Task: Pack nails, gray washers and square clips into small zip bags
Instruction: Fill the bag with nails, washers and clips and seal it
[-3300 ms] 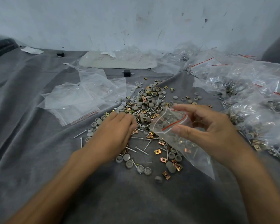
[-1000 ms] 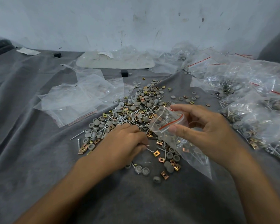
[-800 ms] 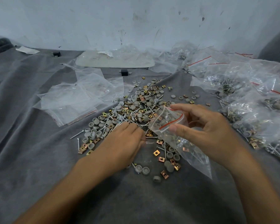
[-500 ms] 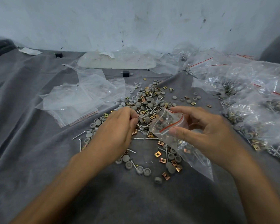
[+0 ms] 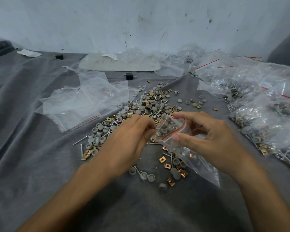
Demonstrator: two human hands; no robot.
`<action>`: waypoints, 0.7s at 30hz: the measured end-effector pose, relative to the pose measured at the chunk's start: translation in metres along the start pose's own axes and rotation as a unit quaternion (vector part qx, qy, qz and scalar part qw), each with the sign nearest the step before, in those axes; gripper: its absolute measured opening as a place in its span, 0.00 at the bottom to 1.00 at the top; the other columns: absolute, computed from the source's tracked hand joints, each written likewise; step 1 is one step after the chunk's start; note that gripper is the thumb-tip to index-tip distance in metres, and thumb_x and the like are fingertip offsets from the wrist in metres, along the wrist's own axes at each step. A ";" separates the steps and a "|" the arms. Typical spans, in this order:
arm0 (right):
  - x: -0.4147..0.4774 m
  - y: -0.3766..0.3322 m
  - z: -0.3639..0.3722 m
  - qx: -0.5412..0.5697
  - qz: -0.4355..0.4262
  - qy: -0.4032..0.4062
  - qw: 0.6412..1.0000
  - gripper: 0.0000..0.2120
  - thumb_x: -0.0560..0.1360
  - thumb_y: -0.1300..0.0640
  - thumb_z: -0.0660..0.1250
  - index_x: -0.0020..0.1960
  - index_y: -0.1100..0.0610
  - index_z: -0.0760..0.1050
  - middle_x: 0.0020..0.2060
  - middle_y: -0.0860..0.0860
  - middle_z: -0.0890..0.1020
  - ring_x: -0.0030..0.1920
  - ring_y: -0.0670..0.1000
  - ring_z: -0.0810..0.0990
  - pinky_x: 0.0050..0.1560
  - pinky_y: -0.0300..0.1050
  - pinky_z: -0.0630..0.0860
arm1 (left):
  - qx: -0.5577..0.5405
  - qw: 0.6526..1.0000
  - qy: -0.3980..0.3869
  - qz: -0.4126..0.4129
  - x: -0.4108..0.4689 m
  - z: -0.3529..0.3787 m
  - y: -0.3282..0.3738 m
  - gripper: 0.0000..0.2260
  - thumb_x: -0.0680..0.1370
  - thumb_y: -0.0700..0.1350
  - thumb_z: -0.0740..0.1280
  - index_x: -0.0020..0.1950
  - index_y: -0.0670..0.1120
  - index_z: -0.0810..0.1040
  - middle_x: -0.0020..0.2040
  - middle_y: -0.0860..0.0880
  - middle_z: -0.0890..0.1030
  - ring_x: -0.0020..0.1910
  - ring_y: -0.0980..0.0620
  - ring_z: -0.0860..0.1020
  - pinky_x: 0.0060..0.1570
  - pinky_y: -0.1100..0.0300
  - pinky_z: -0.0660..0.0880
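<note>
A loose pile [image 5: 149,108] of nails, gray washers and brass square clips lies on the gray cloth. My right hand [image 5: 213,141] grips a small clear zip bag [image 5: 172,131] with a red strip, its mouth held open toward the left and some parts inside. My left hand [image 5: 129,141] is raised, fingers pinched together right at the bag's mouth; what they hold is hidden. Several washers [image 5: 147,175] and clips [image 5: 162,159] lie scattered under the hands.
Empty zip bags [image 5: 80,104] lie at the left. Filled bags [image 5: 264,106] are heaped at the right. A pale flat board [image 5: 119,64] under plastic rests by the white wall, and a small black block [image 5: 129,76] sits before it.
My left hand lifted off the pile and moved right, its pinched fingertips now at the mouth of the bag. My right hand kept the bag nearly still.
</note>
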State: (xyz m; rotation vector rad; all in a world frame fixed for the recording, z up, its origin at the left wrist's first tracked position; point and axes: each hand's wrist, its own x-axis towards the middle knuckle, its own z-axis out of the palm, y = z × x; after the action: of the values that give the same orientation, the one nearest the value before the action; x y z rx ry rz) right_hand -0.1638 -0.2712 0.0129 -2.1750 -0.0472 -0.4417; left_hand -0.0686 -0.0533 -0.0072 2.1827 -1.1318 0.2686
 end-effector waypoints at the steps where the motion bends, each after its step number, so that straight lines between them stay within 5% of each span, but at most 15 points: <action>1: 0.000 0.000 0.000 -0.001 -0.001 -0.001 1.000 0.25 0.66 0.34 0.73 0.63 0.34 0.79 0.48 0.42 0.81 0.49 0.47 0.81 0.53 0.49 0.80 | -0.006 1.000 0.007 -0.005 0.000 0.000 0.000 0.06 0.85 0.52 0.55 0.58 0.54 0.70 0.50 0.56 0.74 0.49 0.56 0.72 0.49 0.56 0.71; 8: 0.000 0.001 0.001 -0.004 0.003 -0.003 1.000 0.24 0.67 0.33 0.73 0.63 0.32 0.78 0.49 0.45 0.82 0.49 0.47 0.82 0.53 0.52 0.81 | -0.004 1.000 0.013 0.003 0.000 -0.002 0.002 0.05 0.85 0.50 0.58 0.59 0.57 0.70 0.49 0.58 0.76 0.49 0.56 0.73 0.48 0.54 0.71; 13: 0.000 -0.001 -0.001 -0.003 0.008 0.001 1.000 0.25 0.68 0.35 0.76 0.63 0.35 0.79 0.49 0.44 0.82 0.50 0.47 0.82 0.55 0.52 0.80 | -0.062 0.998 -0.002 0.016 0.001 -0.003 0.001 0.15 0.84 0.53 0.56 0.71 0.59 0.68 0.47 0.66 0.74 0.48 0.65 0.73 0.48 0.71 0.66; 17: -0.002 -0.007 -0.003 0.004 0.018 0.006 1.000 0.24 0.67 0.38 0.75 0.62 0.38 0.81 0.49 0.45 0.82 0.50 0.48 0.82 0.57 0.54 0.79 | -0.047 0.996 0.059 -0.040 0.001 -0.008 -0.013 0.11 0.85 0.50 0.58 0.66 0.60 0.74 0.49 0.63 0.78 0.52 0.62 0.76 0.49 0.67 0.69; 21: -0.002 -0.014 -0.007 -0.002 0.029 0.010 1.000 0.23 0.67 0.40 0.75 0.61 0.38 0.81 0.49 0.49 0.82 0.48 0.47 0.82 0.55 0.46 0.78 | 0.027 0.996 0.023 -0.081 0.002 -0.010 -0.024 0.08 0.83 0.48 0.63 0.60 0.54 0.79 0.52 0.57 0.80 0.53 0.56 0.76 0.51 0.56 0.73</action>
State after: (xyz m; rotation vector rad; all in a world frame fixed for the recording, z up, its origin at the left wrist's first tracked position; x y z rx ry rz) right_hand -0.1705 -0.2674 0.0269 -2.1693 0.0267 -0.4311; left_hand -0.0471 -0.0382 -0.0101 2.2881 -0.9260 0.2803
